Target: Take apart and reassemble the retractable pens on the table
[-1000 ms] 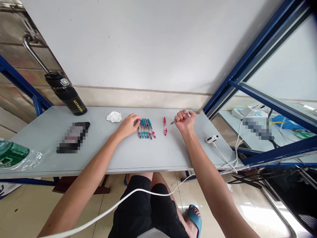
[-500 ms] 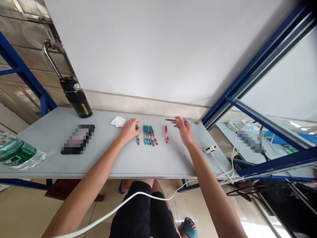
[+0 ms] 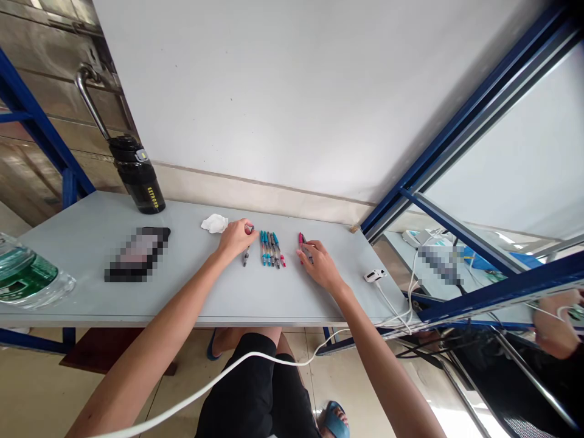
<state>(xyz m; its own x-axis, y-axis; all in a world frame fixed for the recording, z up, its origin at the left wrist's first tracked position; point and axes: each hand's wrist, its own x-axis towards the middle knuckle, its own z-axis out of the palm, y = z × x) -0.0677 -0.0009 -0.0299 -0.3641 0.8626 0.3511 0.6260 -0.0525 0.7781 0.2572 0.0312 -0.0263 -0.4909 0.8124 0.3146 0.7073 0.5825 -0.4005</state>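
My left hand [image 3: 236, 238] is closed on the upper part of a dark pen [image 3: 246, 257] at the left of a row of pens. That row [image 3: 270, 248] lies side by side on the grey table, with blue and dark ends at the top and a small pink piece at its lower right. Right of the row, my right hand [image 3: 319, 263] holds a dark pen [image 3: 305, 241] against the table. A pink pen [image 3: 300, 238] lies just beside that one, partly hidden by my fingers.
On the table [image 3: 191, 298] are crumpled white tissue [image 3: 214, 223], a blurred black phone-like object [image 3: 139, 254], a black bottle [image 3: 139, 176], a green-labelled clear bottle [image 3: 31, 274] and a white device [image 3: 375, 275] with a cable. At far right, another person's hand [image 3: 554, 322] shows.
My right hand has come down and left with its dark pen, from above the table to beside the pink pen. My left hand stays at its pen. The view has shifted slightly.
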